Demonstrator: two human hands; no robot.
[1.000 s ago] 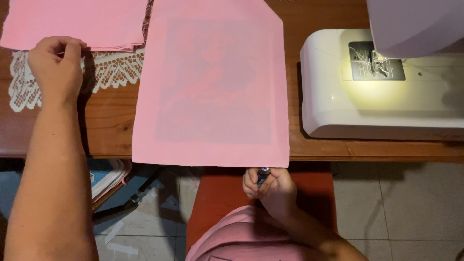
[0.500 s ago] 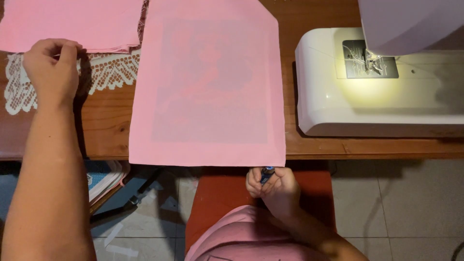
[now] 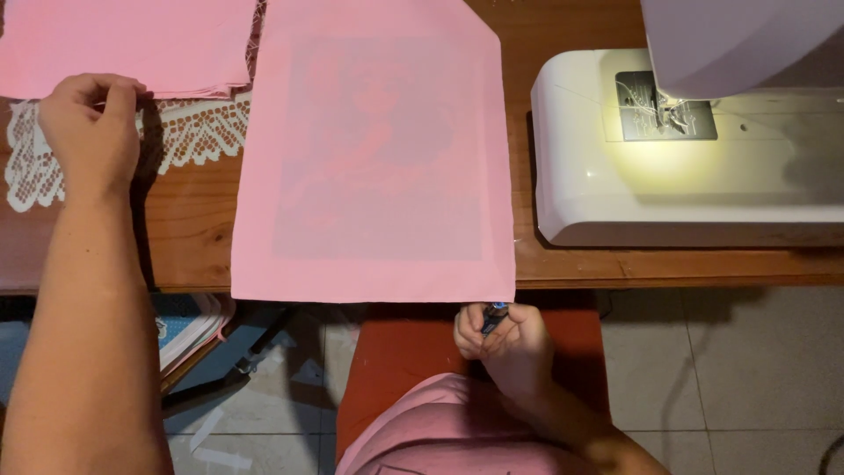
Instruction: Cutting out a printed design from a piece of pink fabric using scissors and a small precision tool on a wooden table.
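A flat pink sheet of cloth with one cut-off corner [image 3: 374, 149] is laid on the brown wooden table [image 3: 563, 22], and its near edge hangs just over the table's front edge. A darker square can be seen through the cloth in its middle.

A small dark pen-like tool with a blue tip [image 3: 494, 317] is held in the right hand [image 3: 505, 347], just below the near right corner of the cloth. The fingers are curled tight around the tool, so the hand is closed on it.

The left hand [image 3: 88, 127] is set on the edge of a stack of pink cloth pieces [image 3: 123, 44], which lies on a white lace mat [image 3: 189, 132]. Its fingers are bent down at the stack's edge, pinched together, but it cannot be told whether a piece is gripped.

A white sewing machine with its lamp lit [image 3: 686, 149] stands to the right of the cloth, near it but apart.

The step seems to be one of getting ready: the cloth is spread out and the tool is held close. For the next move, the tool's tip would likely need to be brought up to the cloth while the cloth is kept flat.
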